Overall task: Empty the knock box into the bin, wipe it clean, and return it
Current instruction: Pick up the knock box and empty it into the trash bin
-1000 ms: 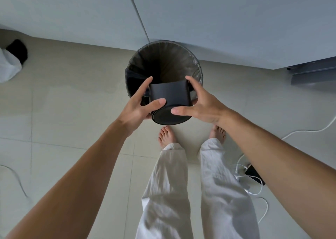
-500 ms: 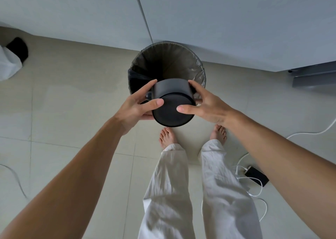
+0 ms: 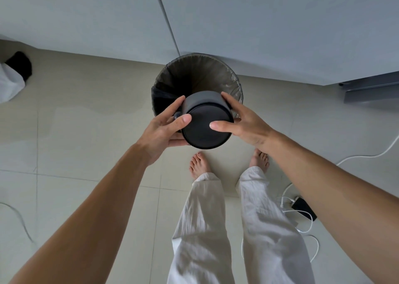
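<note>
Pale floor tiles (image 3: 86, 132) run up to a grey cabinet front (image 3: 259, 24), and from the head view we look straight down on a round bin (image 3: 228, 78) lined with a dark bag, standing against that cabinet. We hold the black knock box (image 3: 206, 121) tipped over above the bin's near rim, its flat base turned up toward us and its mouth facing away into the bin. Our left hand (image 3: 164, 130) grips its left side, thumb laid across the base edge, fingers wrapped round the wall. Our right hand (image 3: 244, 121) clasps the right side, thumb on the base, forefinger stretched along the wall. Below, our bare feet (image 3: 198, 162) and white trousers (image 3: 205, 229) stand just short of the bin. A black phone (image 3: 304, 208) lies on the tiles to the right, white cables (image 3: 311, 236) curling round it. Far left sits crumpled white and black cloth (image 3: 13, 76).
</note>
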